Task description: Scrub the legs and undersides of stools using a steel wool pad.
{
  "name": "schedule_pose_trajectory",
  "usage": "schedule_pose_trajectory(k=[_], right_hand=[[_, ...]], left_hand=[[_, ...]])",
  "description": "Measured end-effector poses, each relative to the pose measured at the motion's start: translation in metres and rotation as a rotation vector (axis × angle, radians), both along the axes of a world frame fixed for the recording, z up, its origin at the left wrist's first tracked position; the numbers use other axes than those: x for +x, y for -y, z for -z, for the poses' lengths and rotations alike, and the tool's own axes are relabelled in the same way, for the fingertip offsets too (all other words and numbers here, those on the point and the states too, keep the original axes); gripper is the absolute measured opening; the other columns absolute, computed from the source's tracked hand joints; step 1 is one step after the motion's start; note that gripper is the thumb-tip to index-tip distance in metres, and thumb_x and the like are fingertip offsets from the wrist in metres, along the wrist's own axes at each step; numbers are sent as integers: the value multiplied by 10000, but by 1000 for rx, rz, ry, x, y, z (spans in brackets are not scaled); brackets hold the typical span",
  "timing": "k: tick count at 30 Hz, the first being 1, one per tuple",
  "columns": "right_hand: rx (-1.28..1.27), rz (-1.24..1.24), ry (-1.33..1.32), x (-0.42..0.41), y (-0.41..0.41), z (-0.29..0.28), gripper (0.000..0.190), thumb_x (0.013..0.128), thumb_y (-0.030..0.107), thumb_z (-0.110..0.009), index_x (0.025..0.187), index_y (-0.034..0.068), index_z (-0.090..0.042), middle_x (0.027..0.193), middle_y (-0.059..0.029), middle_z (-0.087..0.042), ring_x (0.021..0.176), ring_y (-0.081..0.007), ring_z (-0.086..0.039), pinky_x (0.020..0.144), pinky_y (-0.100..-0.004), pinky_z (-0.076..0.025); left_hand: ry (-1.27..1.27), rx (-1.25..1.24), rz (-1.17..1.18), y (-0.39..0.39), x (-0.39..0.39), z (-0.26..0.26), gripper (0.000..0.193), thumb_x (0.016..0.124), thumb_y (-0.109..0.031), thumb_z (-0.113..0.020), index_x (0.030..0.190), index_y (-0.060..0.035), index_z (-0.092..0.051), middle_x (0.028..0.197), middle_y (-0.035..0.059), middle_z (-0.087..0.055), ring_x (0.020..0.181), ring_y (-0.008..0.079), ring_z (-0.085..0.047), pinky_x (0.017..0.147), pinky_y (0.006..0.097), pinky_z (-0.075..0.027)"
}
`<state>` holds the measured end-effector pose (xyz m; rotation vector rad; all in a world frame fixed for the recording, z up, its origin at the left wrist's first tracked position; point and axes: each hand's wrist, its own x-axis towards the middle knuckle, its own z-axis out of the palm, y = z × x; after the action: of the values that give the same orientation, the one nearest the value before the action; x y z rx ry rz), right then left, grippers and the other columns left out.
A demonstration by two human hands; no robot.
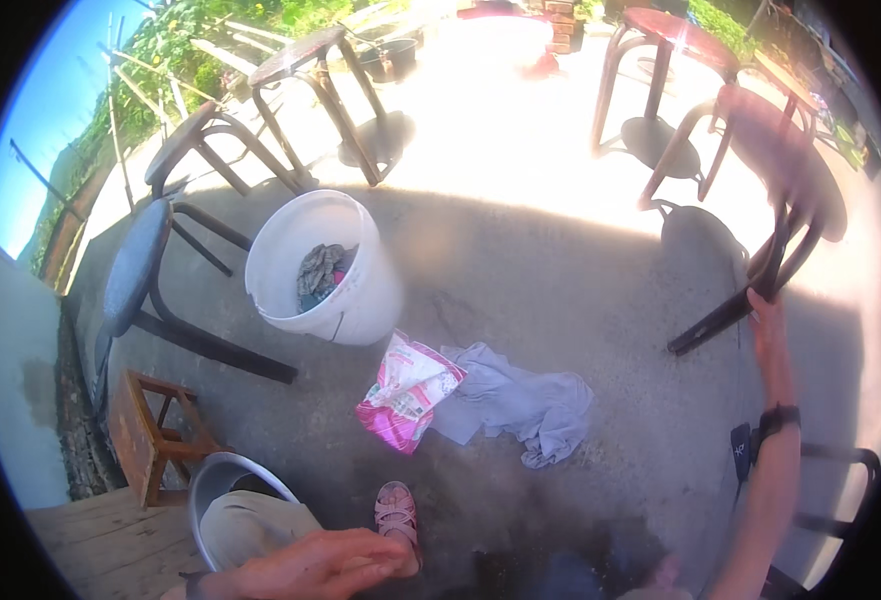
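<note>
At the right, my right hand (pixel 767 313) grips a dark leg of a round-seated metal stool (pixel 793 142), which is tilted. A dark band circles that wrist. My left hand (pixel 328 559) holds nothing; its fingers are extended over my bent knee at the bottom. Beneath that knee a metal basin (pixel 204 487) shows in part. A crumpled grey cloth (pixel 515 397) lies on the concrete, with a pink and white plastic bag (pixel 410 394) overlapping its left end. Behind the bag stands a white plastic bucket (pixel 369 277) with crumpled cloths (pixel 322 274) inside.
On the left stand a blue-grey round stool (pixel 140 262), a small wooden stool (pixel 147 442) and two more round stools. A red-topped stool (pixel 680 37) stands at the back right. A sandalled foot (pixel 395 517) rests below the bag. Bright sunlight washes out the far concrete.
</note>
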<state>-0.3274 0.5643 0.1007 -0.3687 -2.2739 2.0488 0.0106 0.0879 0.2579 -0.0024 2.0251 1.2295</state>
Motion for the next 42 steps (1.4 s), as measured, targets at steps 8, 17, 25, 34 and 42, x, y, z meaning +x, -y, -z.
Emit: schedule_pose_trajectory(k=[8,17,25,34,42], right_hand=[[79,-71,-29,4,-8,0,423,707,81,-660,1107,49,-527,984,-6,-545,970,-150,-517,928,-281,-372],[82,48,97,143,30,-7,221,628,81,-669,837,35,-611,784,-31,-578,807,-162,-527,821,-299,-381],[102,-252,257,291,102,-28,254,670,122,-749,858,31,-603,842,-41,-595,859,-151,-531,804,-298,-398],[-36,-340,465,469,153,-42,335,751,281,-754,941,54,-597,896,-21,-585,861,-124,-519,775,-299,-416],[96,-631,648,517,154,-61,563,789,195,-717,1259,13,-464,1209,-114,-554,1111,-181,-515,885,-329,-449]], left_hand=[[-25,-115,-138,-19,-6,3,248,859,-128,-578,1052,27,-593,983,131,-635,938,205,-597,820,313,-457],[-242,-54,-23,-14,41,6,268,879,-116,-564,1112,15,-561,959,140,-634,871,247,-624,786,314,-477],[-351,30,-8,-25,91,-12,227,862,-81,-576,1067,17,-576,939,155,-625,816,278,-625,715,324,-484],[-344,206,-43,-45,122,8,244,866,-99,-569,1085,9,-580,917,146,-633,781,260,-616,691,333,-484],[-301,-34,135,-73,84,51,316,879,-146,-533,1118,59,-562,928,163,-640,862,200,-605,759,329,-474]])
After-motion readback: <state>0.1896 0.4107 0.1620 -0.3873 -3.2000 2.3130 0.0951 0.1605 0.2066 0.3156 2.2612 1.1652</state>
